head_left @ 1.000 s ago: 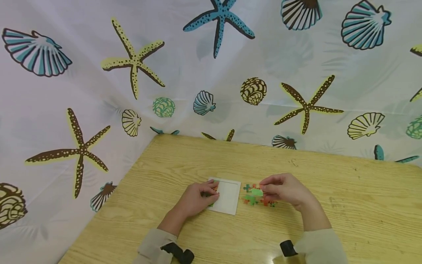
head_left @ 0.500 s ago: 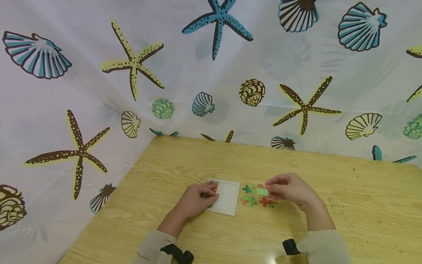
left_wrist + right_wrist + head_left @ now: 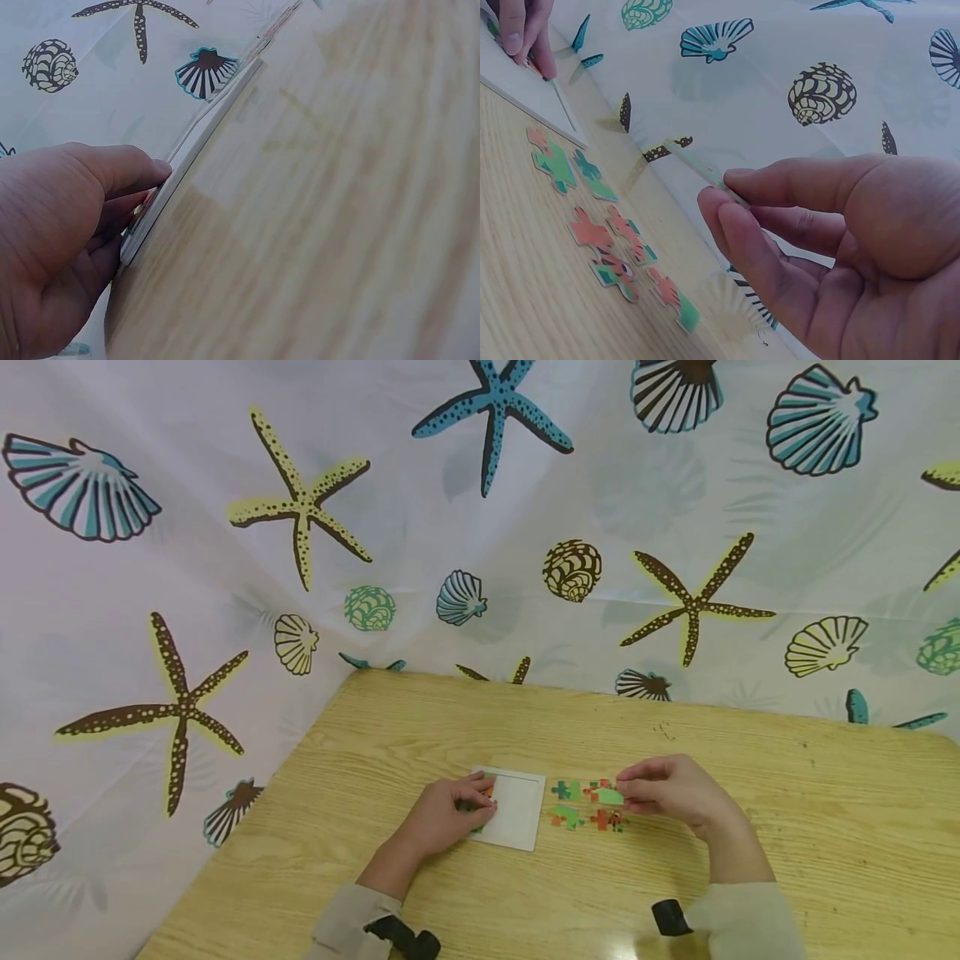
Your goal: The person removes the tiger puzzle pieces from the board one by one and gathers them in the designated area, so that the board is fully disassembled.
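Note:
In the head view my left hand [image 3: 442, 814] rests on the left side of a white puzzle tray [image 3: 517, 810], its fingers over an orange and green patch of puzzle. The left wrist view shows the thumb on the edge of the tray [image 3: 196, 150]. My right hand [image 3: 675, 793] pinches a light green puzzle piece [image 3: 609, 796] between thumb and fingers, raised above the table. In the right wrist view that puzzle piece [image 3: 697, 166] is seen nearly edge-on. Below it, loose orange and green puzzle pieces [image 3: 592, 229] lie beside the tray.
The wooden table [image 3: 420, 718] extends around the tray and pieces. A white cloth [image 3: 525, 527] printed with starfish and shells hangs along its back and left sides. Black wrist cameras [image 3: 670, 917] are strapped over both sleeves.
My right hand has shifted to the right with the light green puzzle piece, uncovering more of the loose pieces beneath. My left hand stays on the tray.

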The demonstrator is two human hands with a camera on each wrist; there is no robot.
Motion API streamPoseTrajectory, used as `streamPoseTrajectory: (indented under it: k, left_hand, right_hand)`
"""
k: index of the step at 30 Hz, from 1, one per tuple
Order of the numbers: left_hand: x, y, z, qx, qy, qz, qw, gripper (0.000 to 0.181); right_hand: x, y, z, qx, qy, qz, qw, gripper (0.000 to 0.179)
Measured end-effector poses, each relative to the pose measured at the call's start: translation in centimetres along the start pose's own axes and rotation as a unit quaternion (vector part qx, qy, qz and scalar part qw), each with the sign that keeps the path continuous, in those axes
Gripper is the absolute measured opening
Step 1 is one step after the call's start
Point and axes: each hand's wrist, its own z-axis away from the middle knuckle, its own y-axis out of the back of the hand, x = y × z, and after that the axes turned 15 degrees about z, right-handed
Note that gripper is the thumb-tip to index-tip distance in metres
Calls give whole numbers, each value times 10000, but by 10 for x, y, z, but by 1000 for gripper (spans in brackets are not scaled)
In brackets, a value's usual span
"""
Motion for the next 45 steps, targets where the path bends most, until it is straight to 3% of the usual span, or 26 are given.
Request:
streamPoseTrajectory:
  k: [12, 45]
  left_hand:
    - [1, 1, 1, -98, 16, -75, 9999, 8]
    - [2, 2, 0, -161, 41, -175, 9997, 9]
  right_hand:
    - [13, 16, 5, 209, -219, 70, 9995, 32]
    - [30, 27, 12, 117, -639, 398, 9971, 28]
